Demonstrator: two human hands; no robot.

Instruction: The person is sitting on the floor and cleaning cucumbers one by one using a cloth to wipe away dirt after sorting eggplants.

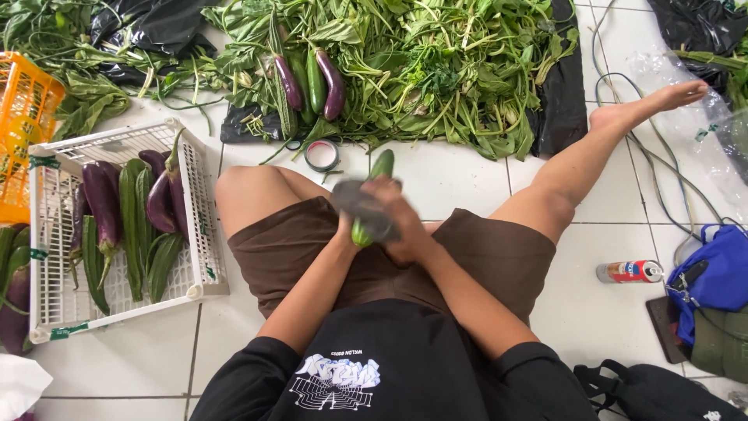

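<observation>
I sit on a white tiled floor with both hands in front of my lap. My left hand (348,226) grips the lower end of a green cucumber (381,165) that points up and away from me. My right hand (393,210) presses a dark grey cloth (360,204) around the cucumber's middle. Both hands are slightly blurred. A roll of tape (322,155) lies on the floor just beyond the cucumber's tip.
A white crate (199,234) at my left holds purple eggplants (102,204) and long green vegetables. Leafy greens (436,70) with two eggplants and a cucumber lie ahead on black plastic. An orange basket (23,117) stands far left; a spray can (629,271), blue bag (717,273) and cables lie right.
</observation>
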